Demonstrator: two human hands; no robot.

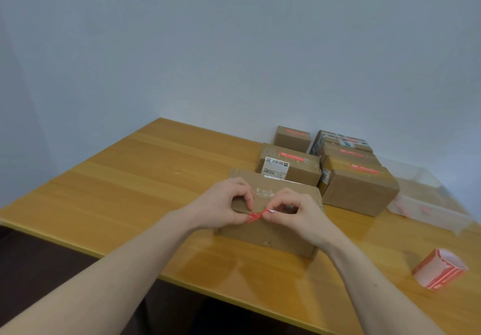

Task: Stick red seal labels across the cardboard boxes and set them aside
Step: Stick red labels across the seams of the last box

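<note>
Head view: red seal label (256, 215) pinched between left hand (223, 204) and right hand (299, 213), long axis left-right, just above near top edge of cardboard box (268, 233); both equally close.

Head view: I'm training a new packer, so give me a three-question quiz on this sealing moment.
1. True or false: the red seal label is already pressed flat across the near cardboard box.
2. Where does the label roll lie? A) on the box pile B) on the table at the right, near the front edge C) in the left hand
3. Fill in: the sealed boxes stand ___ the near cardboard box.

Key:
1. False: both hands, the right hand included, pinch it above the box's top.
2. B
3. Behind, to the right.
</note>
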